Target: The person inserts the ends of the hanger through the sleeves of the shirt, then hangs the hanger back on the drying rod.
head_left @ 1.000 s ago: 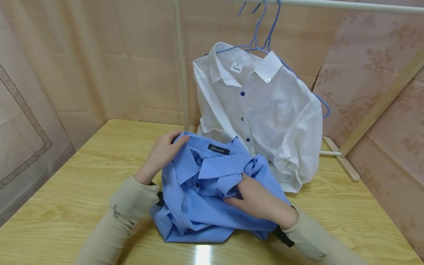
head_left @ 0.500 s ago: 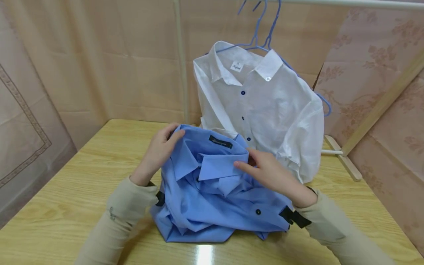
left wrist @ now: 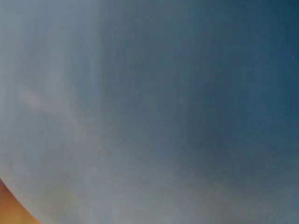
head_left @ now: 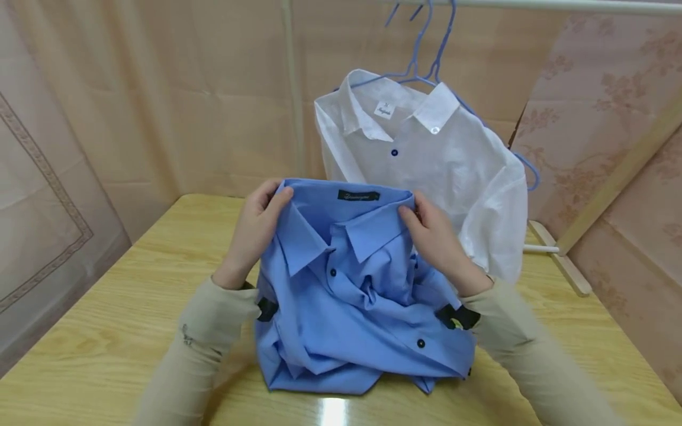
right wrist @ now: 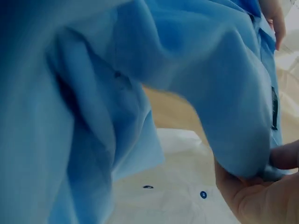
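Note:
A blue button shirt (head_left: pixel 319 319) is held up by its collar, its lower part bunched on the wooden table. At the collar's left end, my left hand (head_left: pixel 256 228) pinches the cloth between thumb and fingers. My right hand (head_left: pixel 439 239) grips the opposite end of the collar, thumb in front. Between the hands the collar band is stretched, showing a black label (head_left: pixel 359 195) inside. The right wrist view shows the right hand's thumb and fingers (right wrist: pixel 229 184) closed on the collar edge. Blurred blue cloth fills the left wrist view, hiding the left hand there.
Behind the blue shirt, a white shirt (head_left: pixel 426 160) hangs on a blue hanger (head_left: pixel 412 56) from a white rail (head_left: pixel 559 6). The rack's wooden foot (head_left: pixel 559 260) stands at the right of the table (head_left: pixel 122 319). Curtains hang behind and at the sides.
My right hand has let go of the shirt front and moved up to grip the collar's right end. The collar has been raised and spread wider; my left hand keeps its hold.

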The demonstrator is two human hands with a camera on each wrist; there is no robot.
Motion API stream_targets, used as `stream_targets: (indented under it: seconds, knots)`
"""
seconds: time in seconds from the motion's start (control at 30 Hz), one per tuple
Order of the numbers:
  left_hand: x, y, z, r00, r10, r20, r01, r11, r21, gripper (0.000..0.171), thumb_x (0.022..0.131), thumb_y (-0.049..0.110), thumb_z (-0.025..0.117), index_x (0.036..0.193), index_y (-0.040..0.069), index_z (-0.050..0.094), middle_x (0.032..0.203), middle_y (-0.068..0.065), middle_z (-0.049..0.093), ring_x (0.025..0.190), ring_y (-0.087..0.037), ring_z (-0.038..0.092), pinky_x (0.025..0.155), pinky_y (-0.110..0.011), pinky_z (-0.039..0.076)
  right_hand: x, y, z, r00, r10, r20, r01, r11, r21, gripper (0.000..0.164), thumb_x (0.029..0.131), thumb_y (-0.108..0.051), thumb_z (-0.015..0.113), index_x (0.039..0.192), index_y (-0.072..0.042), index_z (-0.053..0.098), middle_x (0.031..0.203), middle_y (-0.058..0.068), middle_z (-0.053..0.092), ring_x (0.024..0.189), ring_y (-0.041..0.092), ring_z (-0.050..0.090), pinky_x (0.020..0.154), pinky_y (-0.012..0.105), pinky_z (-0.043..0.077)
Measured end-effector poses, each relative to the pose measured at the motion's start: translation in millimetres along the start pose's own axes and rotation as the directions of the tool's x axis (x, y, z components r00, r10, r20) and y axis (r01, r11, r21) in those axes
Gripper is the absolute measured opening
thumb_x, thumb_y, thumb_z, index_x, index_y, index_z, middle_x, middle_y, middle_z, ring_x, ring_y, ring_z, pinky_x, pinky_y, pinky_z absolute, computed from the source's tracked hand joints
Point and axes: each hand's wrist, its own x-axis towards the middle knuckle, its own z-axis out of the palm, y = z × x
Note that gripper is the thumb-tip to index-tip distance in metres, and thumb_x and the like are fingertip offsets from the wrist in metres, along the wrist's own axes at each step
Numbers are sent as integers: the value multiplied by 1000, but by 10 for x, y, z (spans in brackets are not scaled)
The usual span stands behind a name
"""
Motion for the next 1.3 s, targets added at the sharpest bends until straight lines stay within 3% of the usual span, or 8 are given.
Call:
stream_targets:
  seconds: [0.3, 0.47, 0.67, 0.8, 0.97, 1.17, 1.23, 1.3]
  knots:
    - [152, 147, 53, 980, 164, -116, -169, 985, -36, 18, 83, 13, 55, 85, -5, 56, 67, -2, 51, 57, -12, 44, 51, -21, 34, 173, 0, -1, 975, -131, -177, 143, 988, 56, 18, 90, -18, 41, 94, -2, 49, 73, 7, 45, 67, 13, 41, 59, 24, 32]
    - [70, -60, 82, 987, 91, -131, -93, 996, -6, 20, 83, 16, 55, 91, -3, 58, 71, -1, 54, 60, -9, 47, 53, -20, 36, 157, 85, 53, 980, -129, -154, 129, 992, -8, 19, 89, -20, 44, 95, -4, 53, 76, 6, 49, 67, 14, 43, 59, 26, 34]
    - [-1, -254, 123, 999, -6, -54, 10, 997, 72, 23, 85, 22, 52, 96, 2, 58, 74, -6, 52, 65, -13, 46, 57, -22, 35, 110, 226, 140, 989, -87, -119, 79, 994, -70, 20, 88, -21, 46, 98, -6, 53, 76, 6, 52, 66, 16, 45, 59, 28, 35]
    - [1, -289, 132, 999, -19, -29, 20, 998, 57, 25, 86, 23, 49, 97, 2, 56, 78, -7, 51, 69, -15, 45, 60, -23, 35, 119, 262, 146, 997, -16, -69, 15, 1000, -10, 24, 87, -27, 47, 101, -8, 51, 74, 6, 52, 62, 16, 46, 54, 28, 38]
    - [-3, -288, 138, 999, -35, -6, 35, 999, 40, 25, 87, 23, 47, 99, 2, 54, 83, -7, 50, 72, -16, 45, 62, -25, 35, 176, 235, 43, 999, 35, -19, -33, 997, 68, 36, 87, -26, 46, 115, -4, 44, 100, 11, 52, 86, 20, 51, 72, 33, 42]
    - [-6, -271, 118, 998, -58, -15, 58, 998, 37, 25, 88, 24, 47, 100, 3, 53, 87, -7, 51, 76, -16, 46, 66, -26, 36, 323, 38, -225, 991, -32, -134, 29, 999, -28, 34, 87, -17, 46, 118, -3, 41, 102, 10, 53, 91, 19, 51, 76, 32, 41]
    - [-7, -264, 119, 999, -52, -17, 52, 998, 38, 24, 88, 23, 47, 99, 3, 53, 86, -7, 51, 76, -16, 46, 66, -26, 35, 388, -52, -331, 974, -79, -214, 63, 995, -78, 28, 86, -17, 47, 112, -5, 47, 94, 6, 55, 82, 13, 53, 69, 24, 42]
    - [-7, -257, 125, 999, -43, -13, 44, 998, 37, 23, 88, 21, 46, 98, 2, 53, 85, -7, 50, 76, -16, 45, 65, -26, 35, 457, -144, -442, 937, -145, -316, 115, 987, -111, 22, 85, -18, 49, 102, -5, 54, 84, 3, 58, 70, 8, 53, 60, 19, 41]
